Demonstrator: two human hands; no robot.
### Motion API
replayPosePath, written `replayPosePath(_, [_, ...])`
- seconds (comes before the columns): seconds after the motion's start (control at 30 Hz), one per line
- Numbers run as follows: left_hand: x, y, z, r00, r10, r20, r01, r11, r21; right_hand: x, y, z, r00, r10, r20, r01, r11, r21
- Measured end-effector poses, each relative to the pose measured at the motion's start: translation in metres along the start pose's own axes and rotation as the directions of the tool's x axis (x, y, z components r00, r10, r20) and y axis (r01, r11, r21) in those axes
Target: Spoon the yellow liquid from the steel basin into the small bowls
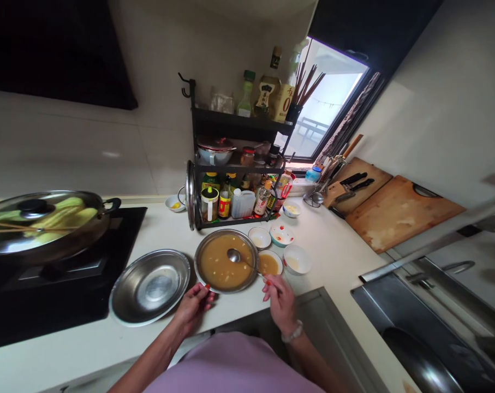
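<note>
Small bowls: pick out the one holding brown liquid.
The bowl nearest the right hand, just right of the filled steel basin; it holds brown liquid, unlike the other small bowls.

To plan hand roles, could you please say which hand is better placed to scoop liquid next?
Likely the right hand: it holds the spoon, while the left hand holds the filled metal bowl.

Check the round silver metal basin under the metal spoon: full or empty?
Partly full: cloudy brown liquid hides the bottom of the round silver metal basin, leaving bare wall below the rim. Depth: cannot tell.
</note>
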State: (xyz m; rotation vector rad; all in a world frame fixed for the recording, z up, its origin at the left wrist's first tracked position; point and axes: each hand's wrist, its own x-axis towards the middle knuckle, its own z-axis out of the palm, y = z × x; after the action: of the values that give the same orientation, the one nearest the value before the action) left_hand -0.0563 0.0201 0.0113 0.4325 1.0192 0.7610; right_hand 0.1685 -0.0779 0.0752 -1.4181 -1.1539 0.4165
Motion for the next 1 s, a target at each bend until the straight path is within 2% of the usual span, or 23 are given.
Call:
replayPosePath(0.1, [0.001, -0.001, 0.0, 1.0, 0.003, -0.008, -0.003, 1.0, -0.006, -0.001, 0.009, 0.014, 0.997, 0.076, 0.032, -0.077, 0.997, 0.03])
replayPosePath(0.2, [0.001, -0.002, 0.0, 1.0, 0.01, -0.005, -0.01, 1.0, -0.007, 0.0, 0.017, 0.015, 0.978, 0.203, -0.055, -0.195, 0.973, 0.125])
replayPosePath(0.33, [0.0, -0.002, 0.001, 1.0, 0.011, -0.008, -0.011, 1.0, -0.002, 0.008, 0.019, 0.006, 0.908, 0.359, -0.215, -0.292, 0.912, 0.288])
replayPosePath(0.43, [-0.001, -0.001, 0.001, 1.0, 0.014, -0.003, -0.014, 1.0, 0.0, 0.013, 0.015, -0.002, 0.868, 0.418, -0.268, -0.304, 0.874, 0.378])
replayPosePath(0.57, [-0.001, 0.0, 0.0, 1.0, 0.015, 0.011, -0.015, 1.0, 0.004, 0.012, 0.007, -0.013, 0.839, 0.457, -0.295, -0.305, 0.844, 0.441])
replayPosePath(0.7, [0.0, -0.001, -0.001, 1.0, 0.006, -0.003, -0.006, 1.0, 0.006, 0.008, -0.001, -0.026, 0.814, 0.479, -0.328, -0.32, 0.842, 0.435])
replayPosePath(0.83, [0.001, -0.001, -0.001, 1.0, 0.004, -0.001, -0.004, 1.0, 0.003, 0.004, -0.007, -0.044, 0.816, 0.453, -0.359, -0.311, 0.868, 0.388])
replayPosePath(1.0, [0.001, -0.001, -0.001, 1.0, 0.001, -0.013, -0.001, 1.0, 0.004, 0.004, -0.01, -0.07, 0.785, 0.406, -0.468, -0.262, 0.902, 0.342])
